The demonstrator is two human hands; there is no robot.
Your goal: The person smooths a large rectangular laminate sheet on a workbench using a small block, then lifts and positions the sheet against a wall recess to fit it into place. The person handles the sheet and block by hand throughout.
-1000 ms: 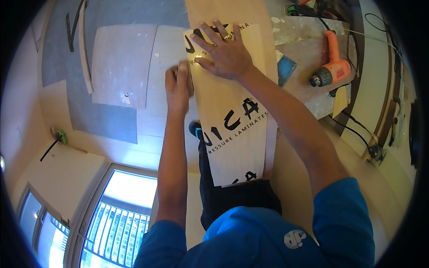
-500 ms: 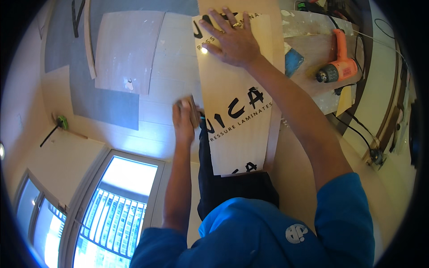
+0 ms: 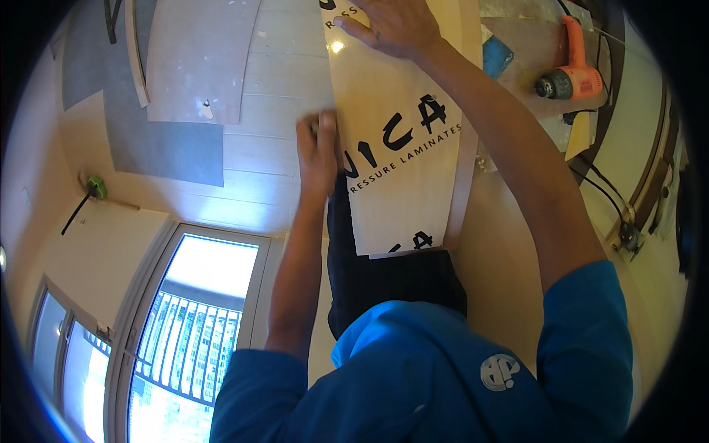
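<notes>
A long narrow laminate sheet (image 3: 402,199), covered in pale film with black lettering, lies lengthwise in front of me. Its near end reaches my dark trousers, and a slightly wider board (image 3: 463,177) shows along its right side. My right hand (image 3: 395,28) rests flat on the far part of the sheet, with the fingertips cut off by the picture's upper edge. At the sheet's left edge, my left hand (image 3: 317,151) is closed around a small flat brown block (image 3: 340,153). Fingers and blur hide most of that block, which appears to be against the edge.
To the right, an orange heat gun (image 3: 580,80) lies on a stained board beside a blue flat piece (image 3: 497,57). A corded tool (image 3: 630,236) sits farther right. Grey sheets (image 3: 173,155) and a pale panel (image 3: 196,63) lie left, above a bright glazed door (image 3: 196,295).
The whole view has shifted, so things sit higher in it. My left hand has come closer to the sheet's edge, and the block shows less. My right hand stays flat on the sheet.
</notes>
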